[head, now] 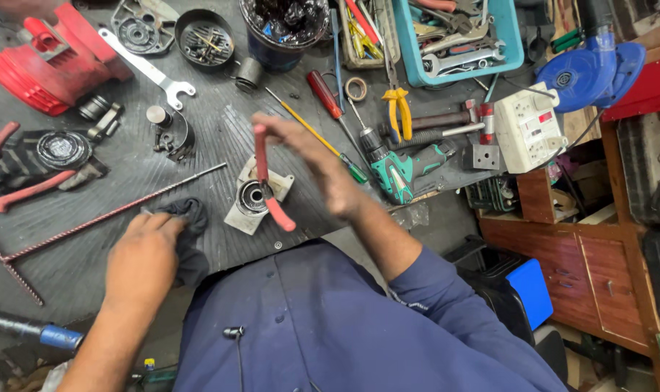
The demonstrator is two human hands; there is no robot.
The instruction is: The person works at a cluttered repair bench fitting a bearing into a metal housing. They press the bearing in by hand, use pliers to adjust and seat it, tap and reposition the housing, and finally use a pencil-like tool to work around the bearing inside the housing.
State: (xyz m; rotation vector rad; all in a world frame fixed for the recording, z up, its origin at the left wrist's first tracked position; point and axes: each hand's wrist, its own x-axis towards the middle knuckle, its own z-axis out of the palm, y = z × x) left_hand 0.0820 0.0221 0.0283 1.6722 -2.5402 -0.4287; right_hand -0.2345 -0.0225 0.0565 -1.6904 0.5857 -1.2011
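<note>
On a cluttered dark rubber bench mat (pixel 221 138), the right hand (pixel 312 163) clamps red-handled pliers (pixel 268 181) over a grey metal housing (pixel 253 199): heavy, rigid, probably greasy, best gripped by its flat flanges. The left hand (pixel 142 258) presses its closed fingers on a dark rag (pixel 188 232).

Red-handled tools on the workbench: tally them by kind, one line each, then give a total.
Red-handled pliers, gripped in the right hand over the grey metal housing: 1
Red-handled screwdriver lying on the black ribbed mat: 1
Large red-handled cutters at the left edge: 1
Total: 3
The left hand rests on a dark cloth.
</note>
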